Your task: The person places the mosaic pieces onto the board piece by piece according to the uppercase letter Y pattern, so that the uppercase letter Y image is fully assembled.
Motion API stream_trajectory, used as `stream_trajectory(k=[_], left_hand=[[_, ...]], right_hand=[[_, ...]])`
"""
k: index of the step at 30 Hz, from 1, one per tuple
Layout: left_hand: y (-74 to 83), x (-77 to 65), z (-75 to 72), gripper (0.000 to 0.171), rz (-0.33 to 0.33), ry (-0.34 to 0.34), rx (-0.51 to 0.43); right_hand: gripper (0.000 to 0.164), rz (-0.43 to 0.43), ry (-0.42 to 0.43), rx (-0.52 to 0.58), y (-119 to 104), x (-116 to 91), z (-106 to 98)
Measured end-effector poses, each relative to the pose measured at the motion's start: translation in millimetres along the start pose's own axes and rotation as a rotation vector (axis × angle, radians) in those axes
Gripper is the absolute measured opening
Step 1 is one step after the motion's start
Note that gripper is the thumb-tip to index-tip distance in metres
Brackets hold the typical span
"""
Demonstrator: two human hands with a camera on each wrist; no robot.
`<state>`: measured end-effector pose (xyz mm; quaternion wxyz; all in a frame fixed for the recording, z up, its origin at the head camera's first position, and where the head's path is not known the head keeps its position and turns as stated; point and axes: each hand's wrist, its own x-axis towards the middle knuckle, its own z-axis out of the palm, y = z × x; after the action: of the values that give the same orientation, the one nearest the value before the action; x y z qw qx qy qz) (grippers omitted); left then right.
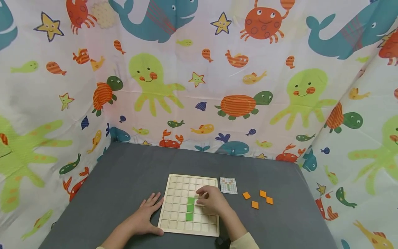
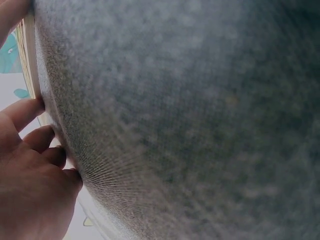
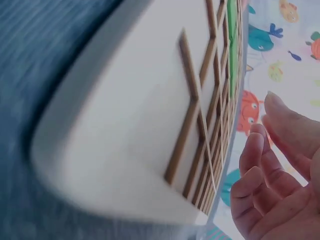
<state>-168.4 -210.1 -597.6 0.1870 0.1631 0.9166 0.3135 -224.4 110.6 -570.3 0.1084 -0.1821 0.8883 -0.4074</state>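
A square wooden grid board (image 1: 174,226) lies on the dark grey table, with three green square tiles (image 1: 190,208) in one column near its middle. My left hand (image 1: 145,216) rests at the board's left side, fingers spread. Its index finger and thumb touch the edge; the left wrist view shows those fingers (image 2: 37,135) against the board's side. Over the board's right half hovers my right hand (image 1: 212,200), just right of the green tiles. In the right wrist view its fingers (image 3: 251,150) are loosely bent and apart from the thumb, with nothing visible between them.
Right of the board lies a small pattern card (image 1: 228,185) with a T-shaped coloured design. Several orange square tiles (image 1: 255,205) are scattered beyond it. A curtain (image 1: 192,52) printed with sea animals surrounds the table's back and sides.
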Motion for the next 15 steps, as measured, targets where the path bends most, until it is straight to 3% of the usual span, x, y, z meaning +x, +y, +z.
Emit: stream_trajectory(k=[8, 15], left_hand=[[-2.3, 1.3, 0.6, 0.125, 0.003, 0.007, 0.011], [-2.9, -1.3, 1.3, 0.125, -0.014, 0.007, -0.005]], right_hand=[[0.042, 0.037, 0.072, 0.023, -5.2, -15.7, -16.4], [0.043, 0.054, 0.141, 0.020, 0.9, -26.7, -29.4]])
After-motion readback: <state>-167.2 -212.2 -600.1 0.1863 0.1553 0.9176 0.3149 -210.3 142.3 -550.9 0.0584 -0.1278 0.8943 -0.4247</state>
